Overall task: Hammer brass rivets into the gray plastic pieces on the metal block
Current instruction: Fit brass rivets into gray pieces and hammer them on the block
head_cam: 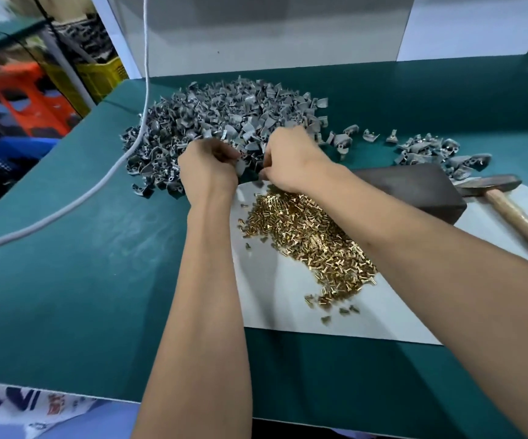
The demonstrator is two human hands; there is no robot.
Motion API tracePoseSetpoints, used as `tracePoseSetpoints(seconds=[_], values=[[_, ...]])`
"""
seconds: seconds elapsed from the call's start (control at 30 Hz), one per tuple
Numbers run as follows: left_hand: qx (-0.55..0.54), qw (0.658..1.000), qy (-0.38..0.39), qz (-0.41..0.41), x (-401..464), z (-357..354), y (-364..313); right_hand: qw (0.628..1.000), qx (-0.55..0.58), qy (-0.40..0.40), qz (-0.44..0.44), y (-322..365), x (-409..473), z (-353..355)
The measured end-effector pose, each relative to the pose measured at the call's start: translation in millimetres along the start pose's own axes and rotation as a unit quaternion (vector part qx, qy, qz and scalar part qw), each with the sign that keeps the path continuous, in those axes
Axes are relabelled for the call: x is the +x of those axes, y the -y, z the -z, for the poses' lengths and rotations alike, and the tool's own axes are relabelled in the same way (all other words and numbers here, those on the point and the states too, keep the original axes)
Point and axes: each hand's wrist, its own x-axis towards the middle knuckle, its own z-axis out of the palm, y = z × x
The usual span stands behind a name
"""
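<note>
Left hand (pixel 207 167) curled, pinching one gray plastic piece (pixel 241 166) at the near edge of the pile. Right hand (pixel 288 160) curled too, fingertips brought in against the same piece; what they pinch is hidden, possibly a rivet, cannot tell. Hands close together, almost touching.

Step in hand, as judged: fitting a rivet into a piece before carrying it to the block. To do well: hold piece steady with hole facing up, seat rivet shank straight and fully in, keep it from dropping out on the way across.

Gray plastic pieces (pixel 224 122): small curved shells, matte gray, some showing tubular sockets; large loose heap just beyond both hands. Smaller scatter of pieces (pixel 436 153) well to the right of the right hand, some seemingly with metal already in.

Brass rivets (pixel 307 236): short, shiny, headed pins, heaped just below the hands on a white sheet (pixel 288 312).

Metal block (pixel 414 188): dark, flat-topped, right of right wrist, nothing on it. Hammer (pixel 490 185) with wooden handle resting against block's far side, untouched.

Green table (pixel 82 280); white cord (pixel 142 122) left of left hand.
</note>
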Motion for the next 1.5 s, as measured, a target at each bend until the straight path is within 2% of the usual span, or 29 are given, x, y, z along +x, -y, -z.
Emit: tracePoseSetpoints(seconds=[0.2, 0.5, 0.7, 0.87, 1.0, 1.13, 1.3, 1.43, 1.5], values=[[0.016, 1.0, -0.008, -0.005, 4, -2, 3, 0.998, -0.065, -0.01, 0.003, 16, 19, -5], [0.031, 0.999, -0.018, -0.025, 4, -1, 4, 0.993, -0.114, 0.035, 0.024, 24, 27, 1], [0.019, 0.999, -0.019, -0.029, 5, -2, 6, 0.979, -0.148, 0.104, 0.091, 22, 30, 3], [0.006, 0.999, 0.0, -0.032, 4, -3, 7, 0.972, -0.153, 0.119, 0.135, 5, 26, 10], [0.013, 1.0, 0.005, -0.024, 5, -4, 7, 0.977, -0.059, 0.143, 0.149, -12, 21, 25], [0.019, 1.0, -0.006, -0.018, 4, -4, 4, 0.946, 0.046, 0.278, 0.159, -31, 8, 47], [0.028, 0.999, -0.029, -0.006, 0, -2, -2, 0.952, 0.076, 0.25, 0.157, -42, 5, 55], [0.027, 0.999, -0.039, 0.004, 0, -2, -3, 0.953, 0.023, 0.257, 0.158, -33, 7, 55], [0.036, 0.998, -0.05, -0.001, -1, -1, -5, 0.959, 0.011, 0.235, 0.156, -29, 9, 52]])
